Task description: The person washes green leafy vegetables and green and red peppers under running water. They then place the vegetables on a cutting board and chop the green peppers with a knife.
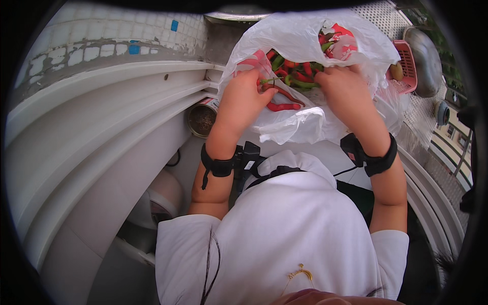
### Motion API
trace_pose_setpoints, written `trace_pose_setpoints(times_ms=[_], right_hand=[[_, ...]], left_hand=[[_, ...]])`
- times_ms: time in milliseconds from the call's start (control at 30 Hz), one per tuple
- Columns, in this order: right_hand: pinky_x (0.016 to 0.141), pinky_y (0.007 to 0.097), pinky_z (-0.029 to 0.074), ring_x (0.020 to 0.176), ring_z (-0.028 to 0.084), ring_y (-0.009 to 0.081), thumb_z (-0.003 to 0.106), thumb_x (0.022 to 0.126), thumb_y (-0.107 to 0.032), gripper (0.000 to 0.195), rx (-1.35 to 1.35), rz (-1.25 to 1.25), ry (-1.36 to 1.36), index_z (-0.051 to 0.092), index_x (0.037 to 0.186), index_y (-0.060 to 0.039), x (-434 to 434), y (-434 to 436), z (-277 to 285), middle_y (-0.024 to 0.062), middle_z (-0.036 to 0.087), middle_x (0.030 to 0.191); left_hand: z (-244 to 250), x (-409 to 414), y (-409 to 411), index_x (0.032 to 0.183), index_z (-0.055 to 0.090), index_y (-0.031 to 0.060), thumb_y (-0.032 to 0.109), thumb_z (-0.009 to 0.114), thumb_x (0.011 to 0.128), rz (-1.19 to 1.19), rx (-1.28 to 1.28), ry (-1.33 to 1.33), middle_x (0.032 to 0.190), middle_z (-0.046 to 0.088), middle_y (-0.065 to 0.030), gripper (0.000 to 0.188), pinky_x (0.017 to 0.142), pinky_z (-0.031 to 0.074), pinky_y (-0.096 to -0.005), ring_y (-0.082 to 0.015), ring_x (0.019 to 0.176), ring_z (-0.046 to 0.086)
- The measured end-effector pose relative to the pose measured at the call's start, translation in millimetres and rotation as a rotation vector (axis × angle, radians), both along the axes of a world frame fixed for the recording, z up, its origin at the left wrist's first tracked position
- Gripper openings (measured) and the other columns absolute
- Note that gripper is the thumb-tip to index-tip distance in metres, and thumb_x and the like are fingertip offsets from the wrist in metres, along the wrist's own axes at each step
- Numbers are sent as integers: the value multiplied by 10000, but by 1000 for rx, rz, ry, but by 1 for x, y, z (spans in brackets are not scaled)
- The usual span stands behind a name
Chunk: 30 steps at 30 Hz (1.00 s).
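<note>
Before me a white plastic bag [263, 36] lies spread wide, holding red and green chili peppers [301, 74]. My left hand [248, 89] is at the bag's left side, its fingers closed on a chili pepper with a green stem; the grip is partly hidden. Near its fingertips, a long brownish-red pepper [286, 94] and a bright red pepper [283, 107] rest on the plastic. My right hand [341, 82] reaches into the bag's right side, fingertips at the edge of the pile. What those fingers hold cannot be made out. More peppers show through the upper opening.
Right of the bag are a pink plastic basket [410, 70] with a brownish oval item, a metal bowl [425, 63] and a small jar [442, 113] on perforated metal. An open can [202, 119] stands left, beside a white window frame [114, 91]. Black straps circle both forearms.
</note>
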State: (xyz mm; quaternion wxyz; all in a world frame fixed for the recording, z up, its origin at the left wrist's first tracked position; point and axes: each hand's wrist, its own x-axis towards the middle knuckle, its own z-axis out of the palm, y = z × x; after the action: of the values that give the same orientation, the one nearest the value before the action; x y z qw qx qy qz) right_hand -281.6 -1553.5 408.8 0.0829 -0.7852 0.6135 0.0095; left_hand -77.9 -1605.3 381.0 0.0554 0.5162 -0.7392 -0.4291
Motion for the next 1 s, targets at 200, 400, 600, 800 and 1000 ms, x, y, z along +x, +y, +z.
trace_pose_setpoints(times_ms=[200,400,600,800,1000], right_hand=[[727,360,402,813,553,261,585,727,-107,242,175,-363,68,561,967,-83,-14,-4,19,114,603,819],[723,355,396,729,556,245,635,694,-145,249,-178,-75,-325,571,922,-68,2,1,17,63,591,735],[675,381,438,791,549,315,590,709,-80,271,289,-194,-541,549,973,-30,19,7,4,142,581,752],[619,403,461,697,574,327,537,706,-62,143,59,-267,-296,544,846,-31,9,-3,-12,125,579,745],[665,396,453,736,571,326,541,701,-70,226,283,-314,-390,575,922,-39,22,-15,-28,158,601,814]], left_hand=[[-9,-4,10,873,602,-22,96,675,687,89,-90,95,753,598,-134,232,592,447,-268,-188,632,569],[-2,-6,11,898,611,-15,41,682,698,264,31,368,826,623,-55,219,556,428,-193,-73,628,536],[10,-16,10,929,609,3,61,698,682,131,87,381,843,628,-42,269,568,430,-188,-63,675,558],[5,0,7,960,609,27,102,655,693,-312,210,46,833,618,-137,281,627,457,-275,-221,693,597],[1,-26,-10,924,605,38,59,565,694,-31,-267,224,844,594,-146,235,662,457,-376,-319,771,565]])
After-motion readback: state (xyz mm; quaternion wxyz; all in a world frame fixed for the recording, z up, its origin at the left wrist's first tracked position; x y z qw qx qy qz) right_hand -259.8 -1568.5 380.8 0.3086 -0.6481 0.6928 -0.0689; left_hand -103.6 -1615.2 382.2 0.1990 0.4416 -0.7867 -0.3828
